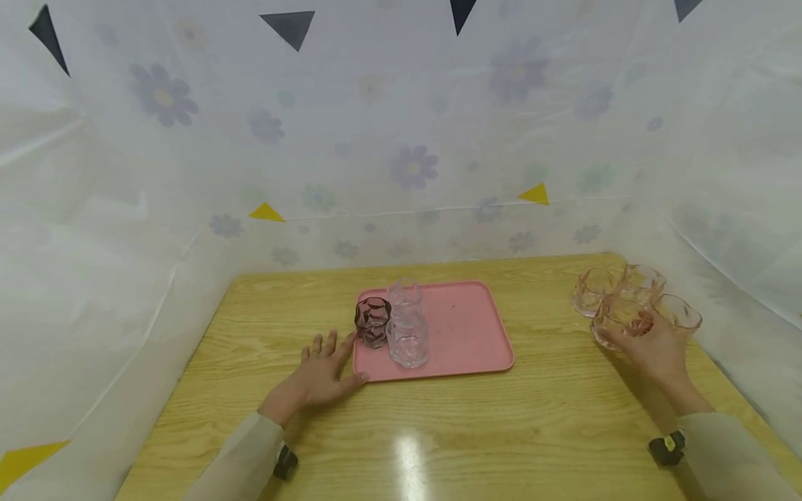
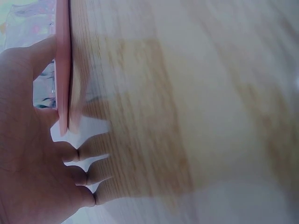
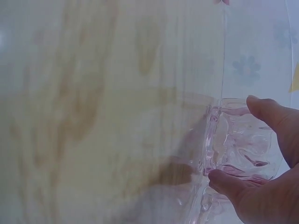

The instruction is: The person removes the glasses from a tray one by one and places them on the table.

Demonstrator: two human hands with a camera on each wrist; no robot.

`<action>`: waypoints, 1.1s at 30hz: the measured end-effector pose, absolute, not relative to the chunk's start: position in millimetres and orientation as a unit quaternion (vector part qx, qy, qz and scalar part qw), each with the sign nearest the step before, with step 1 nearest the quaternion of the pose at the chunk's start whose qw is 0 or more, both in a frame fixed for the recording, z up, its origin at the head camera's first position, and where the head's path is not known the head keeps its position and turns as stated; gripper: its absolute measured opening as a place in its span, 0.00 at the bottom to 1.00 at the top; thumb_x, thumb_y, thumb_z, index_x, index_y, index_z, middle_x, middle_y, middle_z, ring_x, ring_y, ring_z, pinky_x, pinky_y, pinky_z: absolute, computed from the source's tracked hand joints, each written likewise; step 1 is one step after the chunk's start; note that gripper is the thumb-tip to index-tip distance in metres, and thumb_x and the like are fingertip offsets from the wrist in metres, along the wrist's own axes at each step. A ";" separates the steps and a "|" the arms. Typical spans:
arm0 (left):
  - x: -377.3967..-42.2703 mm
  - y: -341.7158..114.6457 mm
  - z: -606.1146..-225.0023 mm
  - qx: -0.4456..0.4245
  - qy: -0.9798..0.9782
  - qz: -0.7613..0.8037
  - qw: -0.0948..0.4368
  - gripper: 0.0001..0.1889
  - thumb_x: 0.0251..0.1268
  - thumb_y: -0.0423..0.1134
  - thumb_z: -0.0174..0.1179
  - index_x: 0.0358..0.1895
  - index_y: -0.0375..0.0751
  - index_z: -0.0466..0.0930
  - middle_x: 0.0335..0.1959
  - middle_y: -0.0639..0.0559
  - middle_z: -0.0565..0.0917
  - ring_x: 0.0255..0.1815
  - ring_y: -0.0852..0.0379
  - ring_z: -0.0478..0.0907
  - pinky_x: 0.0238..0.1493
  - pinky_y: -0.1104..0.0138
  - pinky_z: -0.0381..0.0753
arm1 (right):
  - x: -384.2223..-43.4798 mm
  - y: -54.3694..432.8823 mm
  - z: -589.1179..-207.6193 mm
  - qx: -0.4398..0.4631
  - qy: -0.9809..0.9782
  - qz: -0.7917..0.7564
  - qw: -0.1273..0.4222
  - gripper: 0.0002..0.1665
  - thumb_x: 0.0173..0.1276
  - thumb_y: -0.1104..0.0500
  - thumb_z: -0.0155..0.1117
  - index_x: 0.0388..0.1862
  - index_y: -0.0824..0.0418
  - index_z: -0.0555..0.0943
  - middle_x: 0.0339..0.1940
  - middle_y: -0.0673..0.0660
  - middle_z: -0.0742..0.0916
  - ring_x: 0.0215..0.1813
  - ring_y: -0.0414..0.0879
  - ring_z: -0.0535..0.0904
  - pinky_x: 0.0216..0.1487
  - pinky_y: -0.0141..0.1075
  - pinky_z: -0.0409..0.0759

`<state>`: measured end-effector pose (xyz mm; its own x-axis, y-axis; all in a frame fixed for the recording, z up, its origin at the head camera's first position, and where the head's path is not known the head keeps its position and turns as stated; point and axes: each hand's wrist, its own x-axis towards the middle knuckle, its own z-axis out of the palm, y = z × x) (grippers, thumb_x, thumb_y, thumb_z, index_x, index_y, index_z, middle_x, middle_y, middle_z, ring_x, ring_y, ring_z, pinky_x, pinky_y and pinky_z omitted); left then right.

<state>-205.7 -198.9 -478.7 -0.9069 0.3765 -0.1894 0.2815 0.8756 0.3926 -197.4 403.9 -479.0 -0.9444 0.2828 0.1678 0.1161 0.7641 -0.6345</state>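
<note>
My left hand (image 1: 322, 376) lies with spread fingers at the left edge of a pink tray (image 1: 466, 334), its thumb and forefinger at the rim. On the tray's left part stand a dark purple glass (image 1: 372, 321) and, beside it, two clear glasses, a nearer one (image 1: 409, 344) and a farther one (image 1: 406, 296). At the table's right side, my right hand (image 1: 661, 351) grips a faceted pink glass (image 1: 617, 316) between thumb and fingers. In the right wrist view the thumb and a fingertip are on opposite sides of this glass (image 3: 247, 144).
More pink glasses cluster close around the gripped one: one at the back left (image 1: 592, 292), one behind (image 1: 645, 278) and one to the right (image 1: 679, 313). White flowered sheeting (image 1: 413, 229) walls the wooden table (image 1: 501, 431) at the back and both sides.
</note>
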 end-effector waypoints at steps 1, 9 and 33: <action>-205.9 -198.8 -478.8 0.171 0.960 0.179 0.132 0.48 0.75 0.70 0.52 0.88 0.51 0.44 0.85 0.24 0.45 0.84 0.19 0.36 0.79 0.25 0.36 | -197.1 403.6 -478.6 -0.108 -0.929 0.330 0.127 0.56 0.67 0.40 0.76 0.72 0.82 0.66 0.46 0.72 0.86 0.35 0.37 0.77 0.31 0.28 0.73; -206.3 -199.1 -481.1 0.173 0.958 0.190 0.125 0.49 0.74 0.69 0.53 0.88 0.49 0.46 0.84 0.23 0.46 0.83 0.17 0.37 0.79 0.24 0.35 | -195.8 399.3 -476.1 -0.113 -0.923 0.337 0.147 0.31 0.66 0.42 0.78 0.42 0.65 0.72 0.33 0.56 0.81 0.29 0.33 0.72 0.27 0.30 0.70; -207.8 -200.9 -481.7 0.175 0.960 0.177 0.128 0.48 0.76 0.69 0.51 0.88 0.50 0.44 0.84 0.24 0.45 0.83 0.18 0.37 0.79 0.24 0.37 | -193.7 389.2 -439.3 -0.098 -0.918 0.350 0.159 0.55 0.72 0.40 0.70 0.83 0.72 0.59 0.75 0.82 0.72 0.70 0.81 0.71 0.63 0.73 0.72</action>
